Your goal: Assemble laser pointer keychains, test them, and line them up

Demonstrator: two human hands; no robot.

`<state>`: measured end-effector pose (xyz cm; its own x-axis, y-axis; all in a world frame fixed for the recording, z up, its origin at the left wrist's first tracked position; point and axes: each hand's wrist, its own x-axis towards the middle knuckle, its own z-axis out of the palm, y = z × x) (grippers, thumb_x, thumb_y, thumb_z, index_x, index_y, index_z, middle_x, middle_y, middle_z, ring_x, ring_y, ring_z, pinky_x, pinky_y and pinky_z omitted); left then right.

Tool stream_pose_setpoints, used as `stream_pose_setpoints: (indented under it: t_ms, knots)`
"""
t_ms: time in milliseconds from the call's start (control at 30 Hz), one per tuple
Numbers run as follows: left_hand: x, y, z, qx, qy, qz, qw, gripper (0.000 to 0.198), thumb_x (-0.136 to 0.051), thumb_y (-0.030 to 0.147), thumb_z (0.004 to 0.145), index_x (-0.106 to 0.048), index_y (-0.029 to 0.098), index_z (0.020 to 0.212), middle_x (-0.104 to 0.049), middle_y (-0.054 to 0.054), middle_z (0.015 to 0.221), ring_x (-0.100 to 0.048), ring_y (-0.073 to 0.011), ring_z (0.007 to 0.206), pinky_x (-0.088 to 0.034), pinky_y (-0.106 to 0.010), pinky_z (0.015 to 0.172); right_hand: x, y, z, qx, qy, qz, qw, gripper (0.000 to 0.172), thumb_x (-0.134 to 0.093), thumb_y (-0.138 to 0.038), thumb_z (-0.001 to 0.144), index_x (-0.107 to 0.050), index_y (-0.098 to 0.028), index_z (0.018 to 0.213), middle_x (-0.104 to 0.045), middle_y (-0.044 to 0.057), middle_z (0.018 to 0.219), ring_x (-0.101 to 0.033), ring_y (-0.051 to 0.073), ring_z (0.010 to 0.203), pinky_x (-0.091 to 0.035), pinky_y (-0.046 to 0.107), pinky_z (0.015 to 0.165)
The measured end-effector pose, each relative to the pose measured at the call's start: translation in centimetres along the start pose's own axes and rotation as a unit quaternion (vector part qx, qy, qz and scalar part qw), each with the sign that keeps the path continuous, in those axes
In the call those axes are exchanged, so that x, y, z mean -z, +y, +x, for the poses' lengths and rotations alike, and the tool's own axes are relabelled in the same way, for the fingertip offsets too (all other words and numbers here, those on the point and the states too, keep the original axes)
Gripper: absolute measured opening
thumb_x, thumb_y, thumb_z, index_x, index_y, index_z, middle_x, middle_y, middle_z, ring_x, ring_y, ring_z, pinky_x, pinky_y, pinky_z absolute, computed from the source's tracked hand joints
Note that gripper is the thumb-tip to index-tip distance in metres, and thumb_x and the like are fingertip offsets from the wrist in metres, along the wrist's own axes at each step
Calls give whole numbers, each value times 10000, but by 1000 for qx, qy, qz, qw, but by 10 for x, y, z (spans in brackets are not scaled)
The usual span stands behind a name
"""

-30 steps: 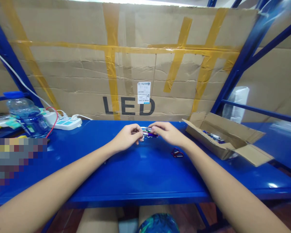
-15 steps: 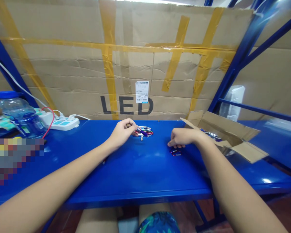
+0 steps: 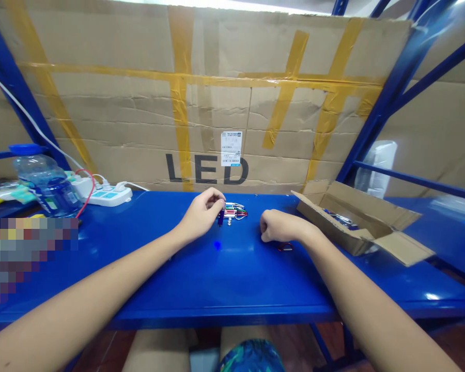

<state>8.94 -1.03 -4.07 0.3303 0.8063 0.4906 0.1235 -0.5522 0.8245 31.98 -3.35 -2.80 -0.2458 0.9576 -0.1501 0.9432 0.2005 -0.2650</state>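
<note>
My left hand [image 3: 202, 212] is closed on a small dark blue keychain light [image 3: 220, 217], held upright just above the blue table [image 3: 217, 274]; a blue spot of light shows on the table below it. A small pile of coloured carabiner keychains [image 3: 236, 211] lies right of that hand. My right hand [image 3: 276, 227] is a fist resting on the table, and what it holds is hidden. A red carabiner [image 3: 285, 247] lies just behind its wrist.
An open cardboard box [image 3: 356, 222] with more keychains sits at the right. A water bottle [image 3: 46, 183] and a white power strip [image 3: 106, 195] stand at the left. A taped cardboard wall marked LED [image 3: 209, 103] backs the table, framed by blue shelf posts.
My hands have parted: the right one went right to the red carabiner, then drew back a little as a fist. The left one stayed by the pile and now holds the light upright.
</note>
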Motion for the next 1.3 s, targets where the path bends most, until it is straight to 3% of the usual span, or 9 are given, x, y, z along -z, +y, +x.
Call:
stream_pose_setpoints:
  t_ms: [100,167,267,367,433,533,667,967,1300]
  knots:
    - [-1,1,-1,39,-32,-49,998,127,-467,315,926,-473,190,950,-585,23,645,-593,-119,542,-473,-250,556,-6,-3,3,74,29,52,995,104,-633,-192,689,-579,-177,601,-632,41,619,-535,148,540,-358,264,492]
    - [-2,0,-3,57,-52,-47,996,142,-432,339,948,-453,203,983,-519,61,559,-492,-91,426,-398,-216,467,-8,-6,6,112,22,159,981,88,-559,-218,778,-537,-184,699,-629,28,648,-538,135,550,-380,250,496]
    - [-5,-2,-5,45,-55,-19,997,158,-440,352,944,-478,205,988,-466,68,571,-425,-80,451,-347,-203,464,-12,-11,9,129,-11,365,922,68,-488,-261,861,-455,-203,853,-577,-10,654,-524,121,519,-408,244,476]
    - [-7,-1,-8,-15,-55,31,998,171,-538,321,886,-513,192,996,-580,2,821,-529,-111,682,-429,-233,626,-17,-20,10,136,-25,516,845,131,-525,-299,866,-427,-213,877,-431,-63,599,-415,96,474,-379,235,446]
    - [-8,1,-10,-56,-78,80,992,213,-577,289,855,-532,191,1038,-602,-20,932,-543,-135,794,-436,-258,719,-19,-25,9,135,-43,576,805,155,-562,-305,859,-440,-211,876,-350,-80,585,-340,81,473,-346,223,442]
    - [-8,5,-12,-87,-130,140,978,159,-535,272,884,-579,196,1017,-612,1,851,-525,-137,758,-413,-266,727,-19,-30,6,143,-78,606,778,183,-601,-333,858,-476,-199,858,-310,-79,599,-294,72,491,-332,221,452]
    - [-5,6,-11,-96,-142,170,971,134,-488,265,920,-603,199,930,-644,4,851,-549,-140,761,-404,-259,725,-15,-28,3,182,-93,582,787,224,-637,-380,838,-537,-182,872,-353,-55,648,-342,87,540,-382,251,493]
    - [-2,1,-8,-114,-121,203,965,110,-528,232,910,-616,189,861,-663,2,834,-571,-143,774,-398,-252,711,-24,-25,12,214,52,412,884,295,-469,-412,912,-589,-150,850,-409,-44,583,-376,94,513,-359,252,514]
    - [-13,-1,-12,-102,-115,231,961,80,-531,226,901,-604,194,892,-652,7,807,-554,-136,706,-387,-252,661,-27,-36,10,210,180,309,910,206,-388,-205,815,-525,-173,665,-478,-34,534,-402,102,507,-306,233,510]
